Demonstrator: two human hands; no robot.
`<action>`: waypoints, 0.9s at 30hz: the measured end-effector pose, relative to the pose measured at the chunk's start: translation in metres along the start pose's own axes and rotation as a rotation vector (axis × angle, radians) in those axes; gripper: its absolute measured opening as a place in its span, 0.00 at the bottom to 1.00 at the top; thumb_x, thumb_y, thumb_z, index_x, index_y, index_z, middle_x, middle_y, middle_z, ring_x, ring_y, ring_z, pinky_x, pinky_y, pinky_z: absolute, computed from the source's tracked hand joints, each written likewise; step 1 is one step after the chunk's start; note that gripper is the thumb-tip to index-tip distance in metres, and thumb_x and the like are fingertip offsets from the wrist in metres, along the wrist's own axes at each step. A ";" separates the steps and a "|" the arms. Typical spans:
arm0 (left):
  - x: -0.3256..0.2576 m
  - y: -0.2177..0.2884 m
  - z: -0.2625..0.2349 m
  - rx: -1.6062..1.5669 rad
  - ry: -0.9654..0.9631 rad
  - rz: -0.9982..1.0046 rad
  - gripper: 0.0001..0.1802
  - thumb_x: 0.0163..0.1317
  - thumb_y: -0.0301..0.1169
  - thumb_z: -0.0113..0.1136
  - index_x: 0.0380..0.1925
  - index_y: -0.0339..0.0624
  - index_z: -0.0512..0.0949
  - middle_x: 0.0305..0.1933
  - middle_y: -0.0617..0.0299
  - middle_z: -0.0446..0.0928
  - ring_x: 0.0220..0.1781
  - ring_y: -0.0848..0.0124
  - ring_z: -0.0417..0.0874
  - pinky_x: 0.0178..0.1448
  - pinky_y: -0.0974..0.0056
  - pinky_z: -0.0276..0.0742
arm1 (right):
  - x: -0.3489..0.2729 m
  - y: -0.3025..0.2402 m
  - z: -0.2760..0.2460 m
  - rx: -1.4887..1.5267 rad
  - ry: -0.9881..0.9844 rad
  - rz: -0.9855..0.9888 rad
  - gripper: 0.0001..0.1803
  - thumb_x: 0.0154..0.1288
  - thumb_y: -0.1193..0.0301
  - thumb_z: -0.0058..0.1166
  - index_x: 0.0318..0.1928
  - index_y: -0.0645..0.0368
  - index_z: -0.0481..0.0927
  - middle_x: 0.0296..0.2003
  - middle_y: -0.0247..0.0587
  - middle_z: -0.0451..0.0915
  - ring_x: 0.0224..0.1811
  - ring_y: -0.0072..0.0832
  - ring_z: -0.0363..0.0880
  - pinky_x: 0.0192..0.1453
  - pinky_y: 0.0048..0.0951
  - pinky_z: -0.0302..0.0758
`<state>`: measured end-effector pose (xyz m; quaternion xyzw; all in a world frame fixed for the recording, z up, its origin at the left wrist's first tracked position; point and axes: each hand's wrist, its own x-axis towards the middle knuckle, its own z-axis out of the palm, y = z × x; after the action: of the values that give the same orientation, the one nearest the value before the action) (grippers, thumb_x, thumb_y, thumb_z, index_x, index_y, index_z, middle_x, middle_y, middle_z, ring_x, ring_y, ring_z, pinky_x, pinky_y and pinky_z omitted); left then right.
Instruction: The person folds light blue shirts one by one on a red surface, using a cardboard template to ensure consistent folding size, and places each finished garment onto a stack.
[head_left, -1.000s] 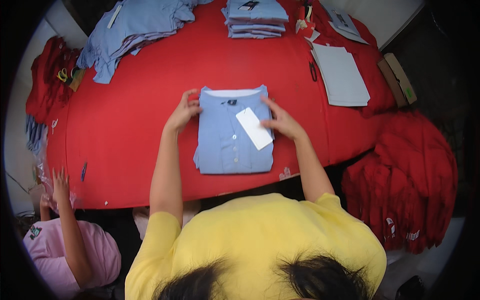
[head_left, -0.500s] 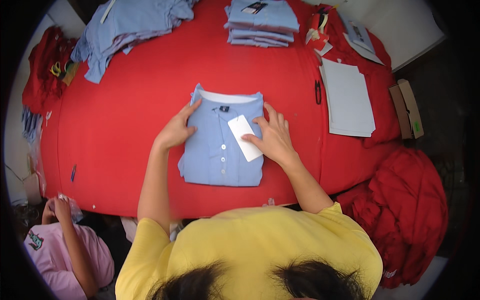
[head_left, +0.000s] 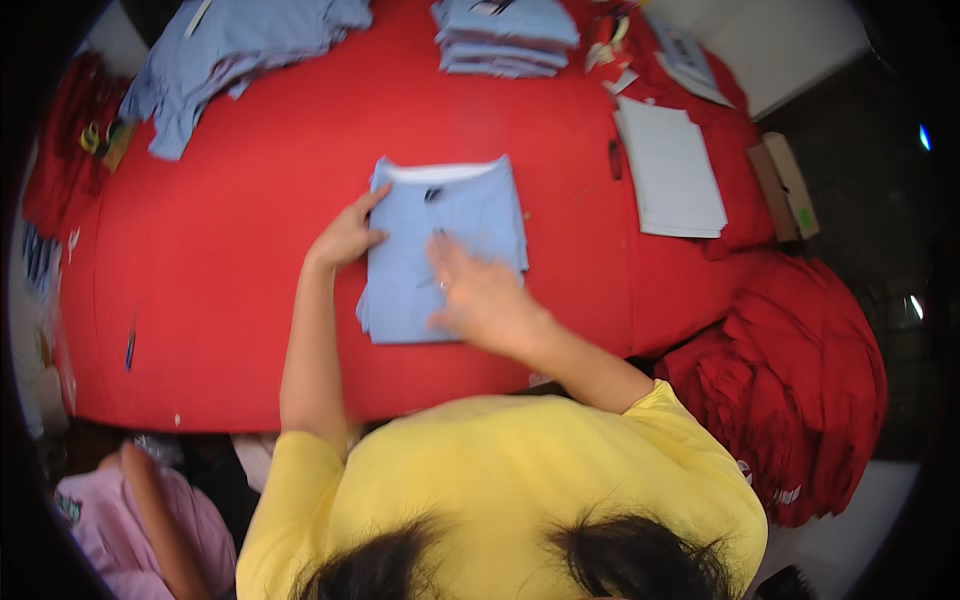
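A folded light-blue shirt (head_left: 400, 290) lies on the red-covered table in front of me, its neckline at the far side. A small dark label (head_left: 433, 194) shows below the collar. My left hand (head_left: 347, 235) rests at the shirt's left edge, with forefinger and thumb spread on the cloth. Over the shirt's middle is my right hand (head_left: 485, 300), blurred by motion, its fingers stretched out and thumb apart. The hand covers the button front, and the white card tag cannot be seen.
A stack of folded blue shirts (head_left: 505, 40) stands at the far side, with loose blue garments (head_left: 240, 60) to its left. White sheets (head_left: 670, 170) lie right, near a cardboard box (head_left: 783, 185). Red cloth (head_left: 790, 390) is heaped lower right. A person in pink (head_left: 150, 520) sits lower left.
My right hand has moved left from the shirt's right edge to its middle. The white tag that lay under it is out of sight. The whole view has shifted slightly.
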<state>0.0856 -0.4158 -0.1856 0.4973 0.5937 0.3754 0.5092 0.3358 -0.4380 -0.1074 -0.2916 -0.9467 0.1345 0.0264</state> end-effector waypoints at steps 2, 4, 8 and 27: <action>0.002 -0.029 -0.009 0.059 0.059 0.090 0.43 0.50 0.13 0.55 0.70 0.41 0.59 0.60 0.50 0.70 0.54 0.70 0.74 0.57 0.68 0.72 | 0.002 -0.025 -0.026 0.242 -0.374 -0.054 0.42 0.60 0.58 0.61 0.68 0.66 0.58 0.67 0.58 0.59 0.64 0.47 0.68 0.66 0.42 0.66; -0.011 -0.006 -0.007 0.002 0.039 -0.015 0.43 0.50 0.13 0.55 0.70 0.39 0.57 0.66 0.46 0.64 0.63 0.62 0.70 0.65 0.64 0.67 | 0.017 0.004 -0.051 0.440 -0.347 -0.153 0.40 0.62 0.56 0.59 0.68 0.62 0.59 0.68 0.54 0.59 0.66 0.45 0.65 0.68 0.41 0.65; -0.012 0.005 -0.006 -0.080 0.015 -0.059 0.44 0.49 0.13 0.55 0.70 0.38 0.56 0.70 0.43 0.59 0.68 0.57 0.67 0.69 0.61 0.64 | 0.072 0.189 -0.150 0.404 -0.205 0.020 0.28 0.66 0.61 0.54 0.65 0.55 0.68 0.62 0.39 0.71 0.61 0.31 0.71 0.64 0.36 0.69; -0.013 0.037 -0.002 0.120 0.060 0.009 0.44 0.51 0.13 0.57 0.70 0.49 0.60 0.73 0.49 0.56 0.71 0.59 0.64 0.69 0.61 0.66 | -0.009 0.100 0.066 0.770 0.313 0.374 0.31 0.64 0.74 0.54 0.68 0.50 0.65 0.58 0.55 0.66 0.64 0.46 0.64 0.69 0.37 0.61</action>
<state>0.0916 -0.4197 -0.1476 0.5179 0.6281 0.3562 0.4587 0.3890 -0.3795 -0.1979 -0.4433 -0.7434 0.4334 0.2510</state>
